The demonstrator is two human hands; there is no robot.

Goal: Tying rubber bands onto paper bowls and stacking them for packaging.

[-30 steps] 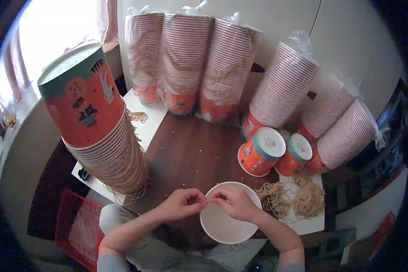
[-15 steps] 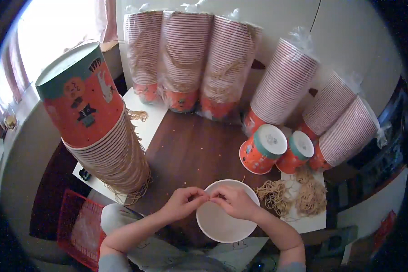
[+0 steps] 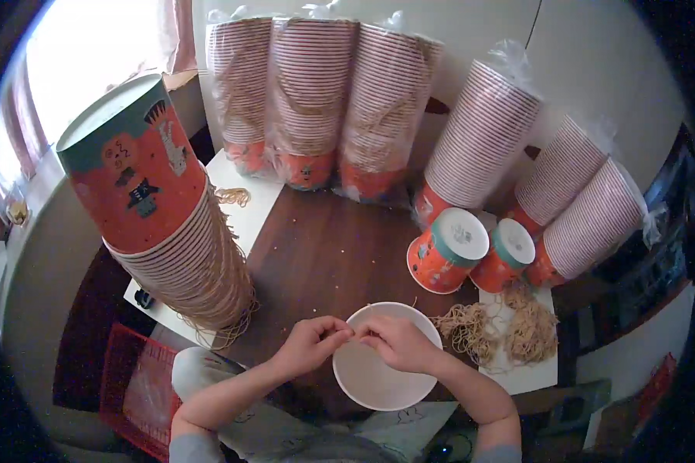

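In front of me stands a white paper bucket (image 3: 386, 387), its white inside showing. Above its far left rim, my left hand (image 3: 314, 345) has thumb and forefinger pinched together. My right hand (image 3: 400, 343) reaches over the bucket with its fingers pinched too, the two sets of fingertips nearly meeting. Whatever is between them is too small to make out. Just right of the bucket lies a tangled bundle of tan cord (image 3: 471, 333), with a second heap of cord (image 3: 531, 332) beside it.
At left rises a tall stack of orange and green paper buckets (image 3: 150, 185) draped with cords. Bagged bucket stacks (image 3: 313, 92) line the back and right (image 3: 483, 139). Two upturned buckets (image 3: 448, 251) stand at right. A red basket (image 3: 135, 386) is lower left. Crumbs dot the brown table (image 3: 309, 247).
My fingertips have drawn slightly apart, both hands still pinched above the bucket. The whole view has shifted a little; the buckets and cord look otherwise unchanged.
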